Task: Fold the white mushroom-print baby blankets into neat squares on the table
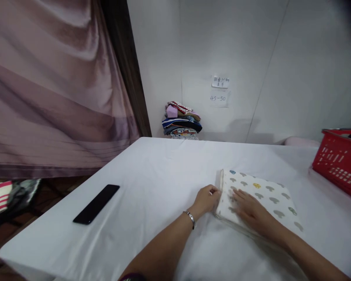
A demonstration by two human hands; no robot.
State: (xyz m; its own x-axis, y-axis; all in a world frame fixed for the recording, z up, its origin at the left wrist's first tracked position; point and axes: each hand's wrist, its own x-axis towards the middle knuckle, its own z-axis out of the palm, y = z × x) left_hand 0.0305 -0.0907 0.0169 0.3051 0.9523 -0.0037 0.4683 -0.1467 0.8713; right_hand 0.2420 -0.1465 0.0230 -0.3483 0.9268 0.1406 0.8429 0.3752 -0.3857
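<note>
A folded white cloth (270,197) printed with grey, yellow and green mushroom-like shapes lies on the white-covered table (152,195), right of its middle. At the cloth's left edge is my left hand (207,200), its fingers curled in and closed on the edge; a bracelet circles that wrist. My right hand (250,210) rests flat on top of the cloth, fingers stretched out, slightly blurred. Several layers show along the cloth's left side.
A black phone (96,204) lies at the table's left. On the right stands a red plastic basket (339,160). Beyond the far edge is a stack of folded clothes (181,121) against the wall. A pinkish curtain (52,86) hangs at the left.
</note>
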